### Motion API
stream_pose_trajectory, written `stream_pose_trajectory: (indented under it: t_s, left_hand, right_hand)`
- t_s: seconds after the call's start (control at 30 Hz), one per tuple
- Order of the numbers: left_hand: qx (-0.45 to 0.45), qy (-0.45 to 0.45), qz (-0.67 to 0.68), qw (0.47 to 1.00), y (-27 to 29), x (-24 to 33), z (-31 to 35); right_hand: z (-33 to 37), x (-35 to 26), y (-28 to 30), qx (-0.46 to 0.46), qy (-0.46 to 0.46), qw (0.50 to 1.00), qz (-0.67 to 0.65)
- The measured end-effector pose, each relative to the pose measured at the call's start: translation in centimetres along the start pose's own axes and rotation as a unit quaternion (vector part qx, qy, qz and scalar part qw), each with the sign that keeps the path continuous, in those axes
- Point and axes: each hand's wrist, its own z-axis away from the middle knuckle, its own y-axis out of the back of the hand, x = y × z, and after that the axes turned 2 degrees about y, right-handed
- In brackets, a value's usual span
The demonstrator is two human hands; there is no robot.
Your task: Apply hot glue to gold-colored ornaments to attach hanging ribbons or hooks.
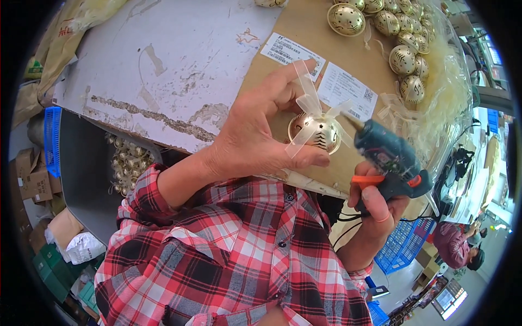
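A gold jingle bell (325,136) with star and curved cut-outs sits over the cardboard, a sheer cream ribbon bow (315,111) at its top. My left hand (255,122) curls around its left side, thumb along the near edge and fingers at the upper ribbon end; the fingers' exact contact with the bell is partly hidden. In my right hand (380,204) is a dark green hot glue gun (389,152) with an orange trigger. Its nozzle points up and left, just right of the bow and apart from it.
Several gold bells (402,60) lie at the far right beside clear plastic and loose ribbon (394,111). The cardboard sheet (293,27) bears two white labels, on a worn white table (179,49). A grey bin (89,168) of bells stands left; a blue crate (399,247) stands lower right.
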Motion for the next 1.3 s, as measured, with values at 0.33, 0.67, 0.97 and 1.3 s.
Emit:
stream_pose_trajectory:
  t_s: [0.33,0.67,0.97,1.3]
  left_hand:
    - [-0.014,-0.017,-0.056,0.998,0.6,0.1,0.0]
    - [0.145,-0.096,-0.138,0.975,7.7,4.0,4.1]
    - [0.610,0.118,-0.485,0.616,41.3,-7.8,39.8]
    - [0.214,0.331,-0.455,0.799,18.8,7.4,16.7]
  right_hand:
    - [-1.5,0.1,1.3,-0.066,-0.085,0.991,0.075]
    - [-2.8,0.7,3.2,-0.024,-0.044,0.999,0.004]
    - [-3.5,2.2,2.3,-0.059,-0.039,0.989,-0.126]
    - [-2.7,2.7,0.8,-0.067,-0.024,0.989,-0.127]
